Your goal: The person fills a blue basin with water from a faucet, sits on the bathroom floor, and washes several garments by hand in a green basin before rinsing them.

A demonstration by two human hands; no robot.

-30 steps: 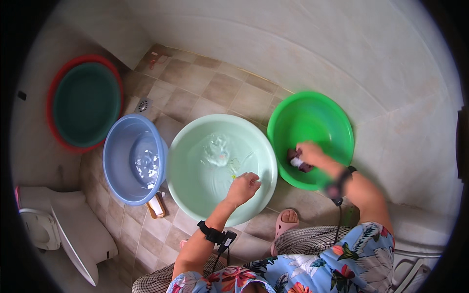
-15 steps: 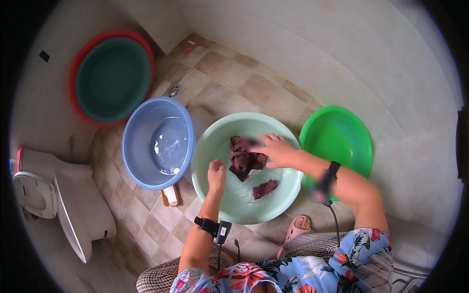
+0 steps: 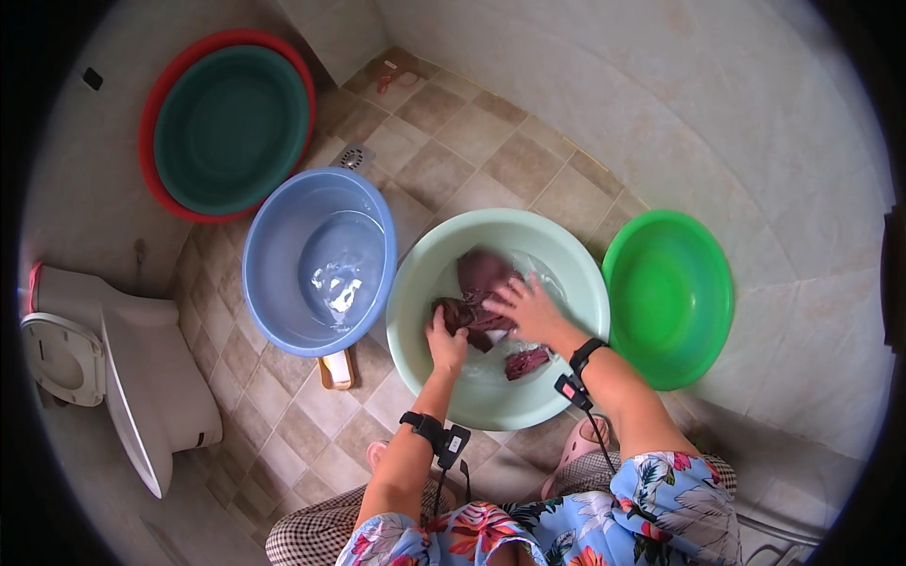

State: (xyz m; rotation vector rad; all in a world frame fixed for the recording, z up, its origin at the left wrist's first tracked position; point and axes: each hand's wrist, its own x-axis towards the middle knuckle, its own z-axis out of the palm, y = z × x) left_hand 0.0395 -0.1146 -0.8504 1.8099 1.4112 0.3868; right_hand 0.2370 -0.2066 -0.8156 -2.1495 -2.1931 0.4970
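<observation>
A pale green basin point(image 3: 411, 377) with water in it stands in front of me. Wet maroon cloth point(image 3: 479, 272) lies bunched in its middle, blurred at the far end. My left hand point(image 3: 447, 343) has its thumb and fingers closed on the near left edge of this cloth. Over the cloth's right side, my right hand point(image 3: 530, 313) is spread with fingers apart, touching or just above it. A smaller maroon cloth piece point(image 3: 527, 362) sits apart in the water, nearer to me. Each wrist wears a black strap with a small device.
To the left stands a blue basin point(image 3: 266, 321) holding water, with a soap dish point(image 3: 337, 370) beside it. A bright green basin point(image 3: 665, 300) is at the right. Green and red basins point(image 3: 236, 123) are nested against the far left wall. A toilet point(image 3: 156, 368) stands at left, near a floor drain point(image 3: 353, 158).
My left hand has moved forward and right and closed on the maroon cloth. My right hand has come down and nearer, fingers spread over it. The view has shifted slightly.
</observation>
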